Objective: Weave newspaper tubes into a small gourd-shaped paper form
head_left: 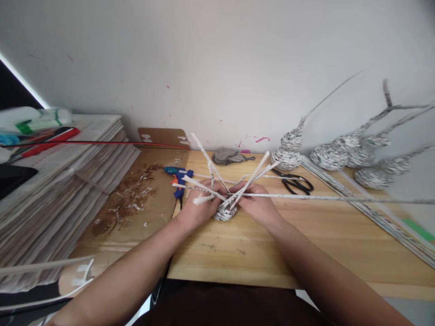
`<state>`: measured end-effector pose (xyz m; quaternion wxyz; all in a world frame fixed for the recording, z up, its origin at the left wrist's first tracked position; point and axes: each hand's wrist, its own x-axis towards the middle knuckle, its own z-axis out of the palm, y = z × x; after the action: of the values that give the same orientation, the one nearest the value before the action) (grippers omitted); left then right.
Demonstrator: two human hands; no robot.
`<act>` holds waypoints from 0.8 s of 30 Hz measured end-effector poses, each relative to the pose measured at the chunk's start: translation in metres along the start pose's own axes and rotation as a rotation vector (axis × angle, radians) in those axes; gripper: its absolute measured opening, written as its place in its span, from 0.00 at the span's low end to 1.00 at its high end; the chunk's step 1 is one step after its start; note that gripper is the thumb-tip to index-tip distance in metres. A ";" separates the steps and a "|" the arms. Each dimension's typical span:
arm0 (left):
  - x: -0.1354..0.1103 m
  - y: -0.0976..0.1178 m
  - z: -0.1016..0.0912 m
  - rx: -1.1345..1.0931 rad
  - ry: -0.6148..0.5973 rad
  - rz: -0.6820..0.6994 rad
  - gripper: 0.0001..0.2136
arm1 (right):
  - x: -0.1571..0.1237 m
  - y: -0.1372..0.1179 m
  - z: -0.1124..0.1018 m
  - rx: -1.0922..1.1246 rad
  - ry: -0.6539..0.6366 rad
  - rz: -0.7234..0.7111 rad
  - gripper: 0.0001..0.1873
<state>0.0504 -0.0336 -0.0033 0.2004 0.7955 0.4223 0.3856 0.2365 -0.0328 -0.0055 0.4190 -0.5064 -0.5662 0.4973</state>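
Between my hands, on the wooden table, is a small round weave of rolled newspaper tubes [225, 213]. Several loose tube ends [251, 179] fan up and outward from its top. My left hand [200, 203] is closed around the weave's left side, its fingertips partly hidden by the tubes. On the other side my right hand [260, 207] is closed at the rim, pinching a long paper tube [316, 196] that runs far out to the right. The fingers of that hand are partly covered by crossing tubes.
A blue glue gun [179, 181] lies left of the weave, with a grey cloth [229, 156] behind. Black scissors [297, 182], long paper tubes [369, 213] and gourd-shaped weaves [329, 156] are at right. Stacked newspapers [84, 181] stand left, beside cardboard [136, 226] with scraps.
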 end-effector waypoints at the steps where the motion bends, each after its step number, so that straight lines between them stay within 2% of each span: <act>1: 0.000 0.000 0.000 0.020 -0.003 0.006 0.09 | 0.000 -0.001 0.000 0.036 -0.024 0.012 0.05; 3: 0.000 0.001 0.000 0.049 -0.010 0.012 0.09 | 0.000 -0.003 0.000 0.098 -0.058 0.038 0.07; 7: 0.000 0.003 -0.001 0.049 -0.007 -0.023 0.08 | 0.000 -0.002 0.001 0.129 -0.028 0.067 0.09; 15: -0.001 0.001 0.002 -0.028 0.017 -0.207 0.05 | -0.006 -0.001 0.009 0.175 0.024 0.121 0.06; 20: -0.005 0.001 0.007 -0.121 0.058 -0.177 0.04 | -0.009 -0.001 0.013 0.191 0.065 0.082 0.08; 24: -0.007 0.000 0.009 -0.088 0.084 -0.139 0.04 | -0.008 0.004 0.016 0.235 0.125 0.059 0.12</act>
<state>0.0547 -0.0390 -0.0122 0.2435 0.7378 0.4671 0.4221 0.2223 -0.0434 -0.0114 0.4950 -0.5002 -0.4618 0.5398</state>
